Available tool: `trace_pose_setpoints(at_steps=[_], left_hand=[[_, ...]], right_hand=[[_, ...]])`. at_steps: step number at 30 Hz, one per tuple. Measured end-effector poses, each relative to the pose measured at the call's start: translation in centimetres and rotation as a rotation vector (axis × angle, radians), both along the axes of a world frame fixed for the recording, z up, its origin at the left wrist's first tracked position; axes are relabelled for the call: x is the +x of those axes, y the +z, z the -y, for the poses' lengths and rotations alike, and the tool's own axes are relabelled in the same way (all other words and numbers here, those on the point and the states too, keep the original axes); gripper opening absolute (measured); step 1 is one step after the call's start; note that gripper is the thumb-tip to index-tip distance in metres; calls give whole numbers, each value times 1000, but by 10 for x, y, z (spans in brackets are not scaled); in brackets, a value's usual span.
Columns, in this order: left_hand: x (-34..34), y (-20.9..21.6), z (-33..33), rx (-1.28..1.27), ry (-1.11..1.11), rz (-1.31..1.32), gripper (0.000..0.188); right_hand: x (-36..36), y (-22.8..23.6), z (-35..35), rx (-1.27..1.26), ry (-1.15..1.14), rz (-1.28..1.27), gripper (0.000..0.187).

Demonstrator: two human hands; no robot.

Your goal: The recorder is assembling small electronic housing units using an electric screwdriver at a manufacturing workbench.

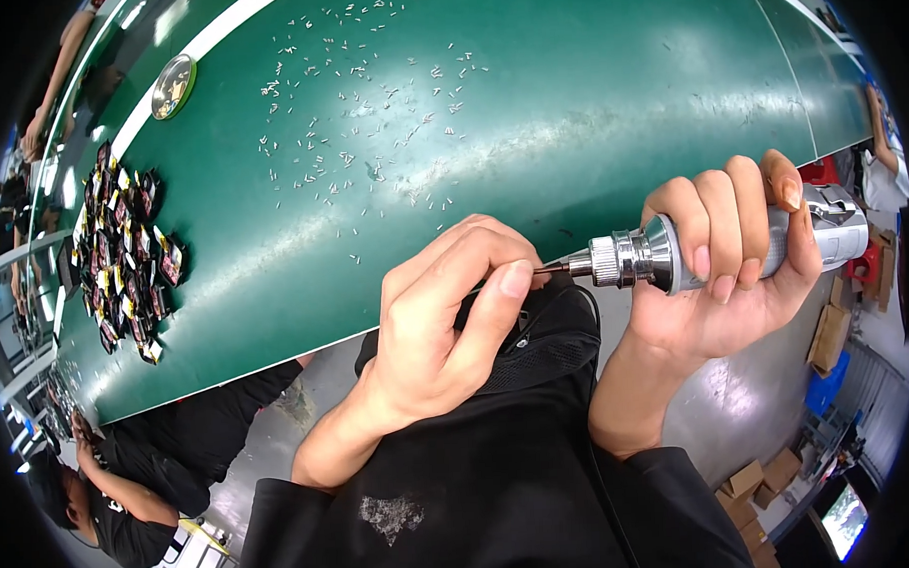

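Note:
My right hand is wrapped round a silver electric screwdriver, held level with its thin bit pointing left. At the tip of that bit, my left hand pinches with thumb and forefinger. Whatever lies between those fingertips is hidden or too small to name. Both hands are above the near edge of the green table, in front of my body. Many tiny silver pieces lie scattered over the tabletop beyond my left hand.
On the table's left side is a heap of small black parts with yellow and white bits. Behind it stands a round dish holding small pieces. A person in black works at lower left. Cardboard boxes stand on the floor at right.

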State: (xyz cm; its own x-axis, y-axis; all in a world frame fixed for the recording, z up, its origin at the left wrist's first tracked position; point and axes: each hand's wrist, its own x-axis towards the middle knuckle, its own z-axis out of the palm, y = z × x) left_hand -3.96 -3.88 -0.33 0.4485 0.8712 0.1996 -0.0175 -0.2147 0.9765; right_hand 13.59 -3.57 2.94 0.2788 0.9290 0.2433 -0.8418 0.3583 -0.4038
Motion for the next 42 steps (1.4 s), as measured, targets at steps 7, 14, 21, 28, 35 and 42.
trace_pose_setpoints(at_steps=[7, 14, 21, 28, 35, 42], left_hand=[[-40, 31, -35, 211, 341, -275, 21], [-70, 51, -166, 626, 439, -951, 19], [-112, 18, -294, 307, 749, -1346, 57], [-143, -2, -320, 554, 693, -1348, 36], [-101, 12, -274, 554, 475, -826, 37], [6, 37, -130, 553, -143, -530, 45]], right_hand=[[-1, -21, -12, -153, -59, -51, 15], [6, -42, -11, -225, -41, -209, 10], [4, -43, -17, -197, 43, -206, 11], [8, -42, -17, -198, 83, -198, 10], [13, -41, -10, -206, 85, -198, 10], [18, -44, 1, -235, 121, -210, 10]])
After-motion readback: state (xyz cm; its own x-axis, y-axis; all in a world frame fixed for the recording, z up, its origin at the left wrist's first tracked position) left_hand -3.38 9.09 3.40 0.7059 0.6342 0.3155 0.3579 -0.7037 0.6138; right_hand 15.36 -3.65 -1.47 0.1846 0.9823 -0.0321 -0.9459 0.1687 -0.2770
